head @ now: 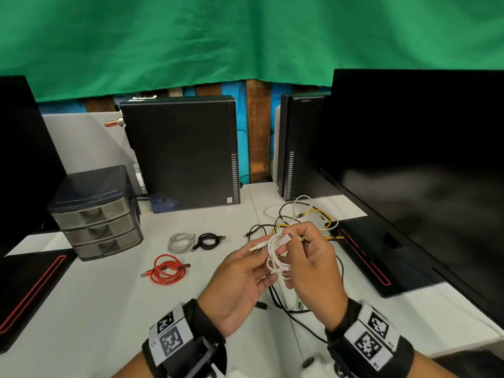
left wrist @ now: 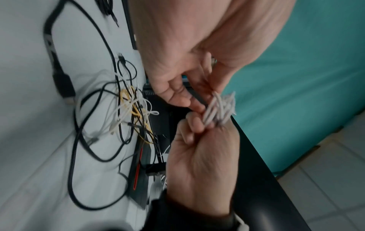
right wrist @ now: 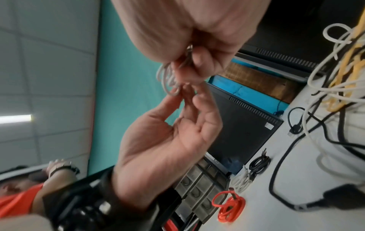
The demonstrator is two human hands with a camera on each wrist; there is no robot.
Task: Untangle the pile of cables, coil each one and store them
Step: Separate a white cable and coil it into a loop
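On my white table (head: 109, 309) lie red (head: 167, 272), grey (head: 181, 242) and black coils (head: 208, 241), the tangled cable pile (head: 302, 216) and a drawer unit (head: 95, 214).

No legible text anywhere, perhaps only coded square markers on both wristbands (head: 371, 336).

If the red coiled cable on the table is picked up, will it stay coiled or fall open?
The red coiled cable would probably sag, since its thin loops lie loosely. It likely weighs little. Whether a tie binds it is too small to tell, so its loops may spread.
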